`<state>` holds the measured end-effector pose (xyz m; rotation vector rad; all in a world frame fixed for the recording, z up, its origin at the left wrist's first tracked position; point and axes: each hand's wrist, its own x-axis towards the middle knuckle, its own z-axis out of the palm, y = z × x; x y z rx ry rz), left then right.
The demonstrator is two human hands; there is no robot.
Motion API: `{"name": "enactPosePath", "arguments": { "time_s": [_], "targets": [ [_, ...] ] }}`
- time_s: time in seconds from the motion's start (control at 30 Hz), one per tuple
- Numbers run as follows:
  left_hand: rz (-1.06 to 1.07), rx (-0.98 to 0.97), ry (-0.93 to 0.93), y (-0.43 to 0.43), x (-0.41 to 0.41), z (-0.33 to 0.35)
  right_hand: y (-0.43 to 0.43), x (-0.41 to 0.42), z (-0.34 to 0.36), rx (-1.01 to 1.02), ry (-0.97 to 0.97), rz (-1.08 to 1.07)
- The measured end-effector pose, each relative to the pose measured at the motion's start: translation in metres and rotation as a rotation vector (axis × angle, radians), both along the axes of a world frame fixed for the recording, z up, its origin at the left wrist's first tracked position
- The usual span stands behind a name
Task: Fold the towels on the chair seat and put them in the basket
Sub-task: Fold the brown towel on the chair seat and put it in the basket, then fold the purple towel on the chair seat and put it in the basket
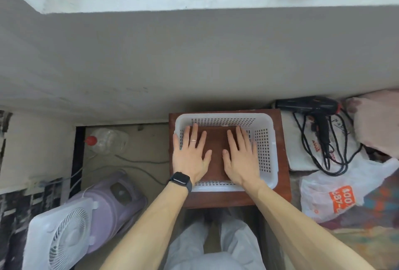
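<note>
Pale trousers [216,246] show lowest, below two bare forearms reaching into the white basket [266,151]. Inside the basket a folded brown towel [216,153] lies flat on the bottom. Both hands press on it, fingers straight and spread, gripping nothing: left hand [191,157] and right hand [241,157]. Under the basket is the chair seat [283,183]; right of the basket, a black hair dryer [313,105]

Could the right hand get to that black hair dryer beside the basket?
Probably yes. The right hand lies flat inside the white basket, and the hair dryer sits uncovered just past the basket's right wall; the hand would only need lifting over that wall.
</note>
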<state>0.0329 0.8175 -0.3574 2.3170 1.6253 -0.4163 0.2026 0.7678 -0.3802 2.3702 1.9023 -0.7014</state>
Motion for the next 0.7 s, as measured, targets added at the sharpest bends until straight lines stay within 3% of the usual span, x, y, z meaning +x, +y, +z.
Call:
{"name": "enactPosePath", "arguments": {
  "time_s": [0.17, 0.37, 0.7],
  "targets": [
    [0.051, -0.045, -0.035, -0.010, -0.016, 0.056, -0.029, 0.009, 0.053, 0.086, 0.071, -0.071],
    [0.285, -0.026, -0.150, -0.038, -0.051, 0.109, -0.040, 0.004, 0.132, 0.256, 0.243, -0.171],
    [0.823, 0.209, -0.231, -0.118, -0.125, 0.189, 0.004, -0.087, 0.220, 0.366, 0.402, 0.500]
  ]
}}
